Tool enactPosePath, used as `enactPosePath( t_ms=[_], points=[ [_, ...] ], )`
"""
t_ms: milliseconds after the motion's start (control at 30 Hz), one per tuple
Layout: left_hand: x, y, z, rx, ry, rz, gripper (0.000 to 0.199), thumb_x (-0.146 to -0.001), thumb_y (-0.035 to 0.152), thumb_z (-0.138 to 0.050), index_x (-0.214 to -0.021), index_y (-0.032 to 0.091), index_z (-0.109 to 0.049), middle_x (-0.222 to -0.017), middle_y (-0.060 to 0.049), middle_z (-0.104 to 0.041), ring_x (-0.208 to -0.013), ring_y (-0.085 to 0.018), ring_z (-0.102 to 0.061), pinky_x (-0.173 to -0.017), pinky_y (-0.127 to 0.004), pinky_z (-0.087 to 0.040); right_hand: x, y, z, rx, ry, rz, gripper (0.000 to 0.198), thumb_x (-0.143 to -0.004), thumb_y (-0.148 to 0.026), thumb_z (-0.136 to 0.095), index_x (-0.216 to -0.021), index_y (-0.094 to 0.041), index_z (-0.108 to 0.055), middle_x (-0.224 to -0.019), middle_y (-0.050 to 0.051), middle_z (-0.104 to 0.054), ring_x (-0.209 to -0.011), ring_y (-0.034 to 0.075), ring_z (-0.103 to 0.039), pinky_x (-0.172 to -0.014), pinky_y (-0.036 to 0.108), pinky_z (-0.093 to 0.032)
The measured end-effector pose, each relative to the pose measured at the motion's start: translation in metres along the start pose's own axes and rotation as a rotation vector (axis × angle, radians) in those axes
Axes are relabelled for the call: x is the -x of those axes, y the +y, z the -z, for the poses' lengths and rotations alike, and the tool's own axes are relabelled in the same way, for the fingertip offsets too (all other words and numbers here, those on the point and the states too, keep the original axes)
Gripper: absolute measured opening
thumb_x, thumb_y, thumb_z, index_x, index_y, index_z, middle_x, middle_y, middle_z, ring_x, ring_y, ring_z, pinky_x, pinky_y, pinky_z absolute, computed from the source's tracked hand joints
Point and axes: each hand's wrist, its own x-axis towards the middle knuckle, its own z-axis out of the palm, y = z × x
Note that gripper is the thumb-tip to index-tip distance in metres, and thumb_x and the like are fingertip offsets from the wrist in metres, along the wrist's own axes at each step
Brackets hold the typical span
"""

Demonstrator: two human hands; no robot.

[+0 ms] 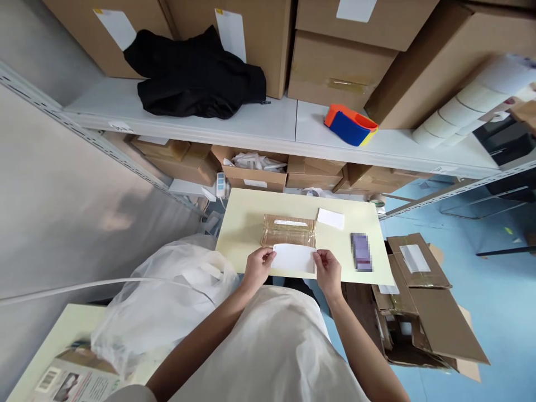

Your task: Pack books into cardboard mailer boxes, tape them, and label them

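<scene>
We've got a white sheet [293, 259] stretched between both hands over the near edge of the pale yellow counter [247, 202]. Left hand [256, 269]: grip clamped on the sheet's left edge, thumb and fingers pinching near the upper corner. Right hand [329, 273]: same on the right edge, grip closed on the paper. Sheet's white face is toward us, roughly level left to right.

Just beyond it: a taped cardboard box [288, 237] lying on the counter, white strip [290, 223] along its top. In our view the sheet overlaps the box's near edge; can't tell if they touch. Right of the box we have a smaller white paper [330, 218] lying flat, and farther right a purple pixelated item [361, 251], details masked.

Shelf [276, 124] behind carries a black garment [196, 78], an orange, blue and yellow holder [350, 125] and a stack of white rolls [469, 106] tipped over at an angle in our view. Clear plastic bag [163, 296] bulges left of us; opened cartons [439, 318] sit on the blue floor [502, 279] to our right.
</scene>
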Motion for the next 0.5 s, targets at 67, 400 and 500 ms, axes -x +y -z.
enactPosePath(
  t_ms=[67, 400, 500],
  points=[
    [-0.017, -0.002, 0.002, -0.062, -0.028, 0.010, 0.014, -0.081, 0.031, -0.057, -0.082, 0.019, -0.064, -0.072, -0.003, -0.069, -0.065, -0.016, -0.062, -0.066, -0.028, -0.047, -0.017, 0.002, -0.007, 0.035, 0.008, 0.032, 0.039, -0.083, -0.054, -0.049, -0.084, -0.017, -0.061, -0.069, 0.004, -0.065, -0.054, 0.015, -0.054, -0.055, 0.027, -0.043],
    [-0.088, 0.008, -0.010, -0.364, 0.017, 0.199, 0.046, -0.076, 0.025, -0.066, -0.115, 0.019, -0.043, -0.078, -0.001, -0.072, -0.085, -0.022, -0.067, -0.068, -0.029, -0.044, -0.085, 0.013, -0.041, 0.280, 0.083, 0.041, 0.036, -0.083, -0.043, -0.046, -0.110, -0.020, -0.055, -0.079, 0.004, -0.068, -0.068, 0.018, -0.060, -0.064, 0.028, -0.041],
    [-0.089, 0.002, -0.014, -0.401, 0.017, 0.193, 0.041, -0.078, 0.025, -0.065, -0.112, 0.020, -0.043, -0.080, -0.002, -0.072, -0.086, -0.022, -0.067, -0.069, -0.030, -0.043, -0.089, 0.019, -0.048, 0.307, 0.081, 0.057, 0.033, -0.085, -0.042, -0.045, -0.109, -0.020, -0.052, -0.082, 0.004, -0.068, -0.071, 0.019, -0.060, -0.064, 0.028, -0.040]
  ],
)
